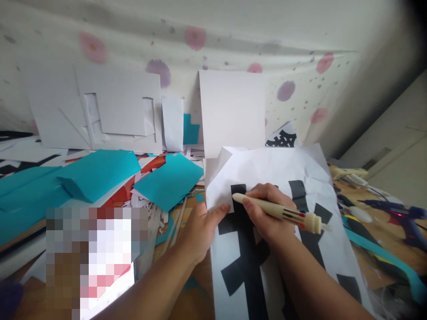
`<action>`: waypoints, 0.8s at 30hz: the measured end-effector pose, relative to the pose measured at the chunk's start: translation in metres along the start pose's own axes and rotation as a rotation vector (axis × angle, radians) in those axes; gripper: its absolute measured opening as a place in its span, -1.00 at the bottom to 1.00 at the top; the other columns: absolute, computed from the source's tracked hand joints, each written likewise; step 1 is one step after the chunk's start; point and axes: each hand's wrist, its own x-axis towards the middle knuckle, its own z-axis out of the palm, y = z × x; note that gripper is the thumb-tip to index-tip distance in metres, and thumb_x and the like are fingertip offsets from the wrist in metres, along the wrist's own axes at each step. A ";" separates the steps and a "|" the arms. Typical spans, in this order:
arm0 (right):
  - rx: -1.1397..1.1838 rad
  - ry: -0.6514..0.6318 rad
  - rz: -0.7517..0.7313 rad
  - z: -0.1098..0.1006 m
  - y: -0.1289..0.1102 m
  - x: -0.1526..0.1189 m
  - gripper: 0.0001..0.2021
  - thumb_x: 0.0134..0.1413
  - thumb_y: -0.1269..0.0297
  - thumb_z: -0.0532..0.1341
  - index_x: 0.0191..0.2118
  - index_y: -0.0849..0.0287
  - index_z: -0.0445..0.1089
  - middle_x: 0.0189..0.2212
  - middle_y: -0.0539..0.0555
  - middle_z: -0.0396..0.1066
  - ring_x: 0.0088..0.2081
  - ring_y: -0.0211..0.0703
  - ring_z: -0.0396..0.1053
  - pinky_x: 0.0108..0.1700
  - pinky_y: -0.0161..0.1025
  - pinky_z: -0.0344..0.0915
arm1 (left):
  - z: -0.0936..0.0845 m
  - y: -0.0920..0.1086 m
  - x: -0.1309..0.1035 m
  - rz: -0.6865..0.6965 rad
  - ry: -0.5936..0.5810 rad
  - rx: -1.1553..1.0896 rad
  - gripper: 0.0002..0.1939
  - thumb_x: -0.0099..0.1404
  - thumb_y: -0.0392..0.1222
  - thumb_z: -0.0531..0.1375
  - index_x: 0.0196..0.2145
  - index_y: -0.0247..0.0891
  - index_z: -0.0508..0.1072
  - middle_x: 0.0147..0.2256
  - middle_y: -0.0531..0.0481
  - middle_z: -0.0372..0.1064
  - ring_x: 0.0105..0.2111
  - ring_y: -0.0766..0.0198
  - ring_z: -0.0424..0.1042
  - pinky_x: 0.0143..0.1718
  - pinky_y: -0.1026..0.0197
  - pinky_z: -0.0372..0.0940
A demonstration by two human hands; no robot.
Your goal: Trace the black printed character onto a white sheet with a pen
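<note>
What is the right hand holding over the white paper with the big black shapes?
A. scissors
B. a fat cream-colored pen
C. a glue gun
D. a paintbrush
B: the right hand grips a thick cream-colored pen with colored sliders, lying across the white sheet with black shapes, while the left hand presses on the sheet's edge.

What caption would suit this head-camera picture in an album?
Right hand grips a cream pen over white paper with black strokes, left hand pinning its edge beside teal sheets.
</note>
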 end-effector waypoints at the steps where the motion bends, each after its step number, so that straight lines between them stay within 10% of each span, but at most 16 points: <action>1: 0.008 0.010 0.013 0.000 0.001 -0.001 -0.92 -0.02 0.31 0.26 -0.48 0.12 0.37 -0.64 -0.07 0.39 -0.63 -0.30 0.29 -0.59 -0.33 0.22 | 0.000 0.000 0.000 -0.003 0.001 -0.002 -0.62 0.28 -0.12 0.27 0.05 -0.21 0.51 -0.03 -0.08 0.54 -0.04 0.04 0.48 0.05 0.07 0.30; 24: 0.141 -0.092 0.027 -0.006 0.000 0.000 -0.87 -0.06 0.35 0.27 -0.56 0.09 0.38 -0.60 -0.01 0.48 -0.48 -0.13 0.51 -0.47 -0.24 0.41 | 0.003 0.002 0.000 -0.059 0.049 -0.057 -0.63 0.18 -0.11 0.31 -0.06 -0.27 0.55 -0.09 -0.12 0.57 -0.04 0.01 0.49 0.07 0.04 0.30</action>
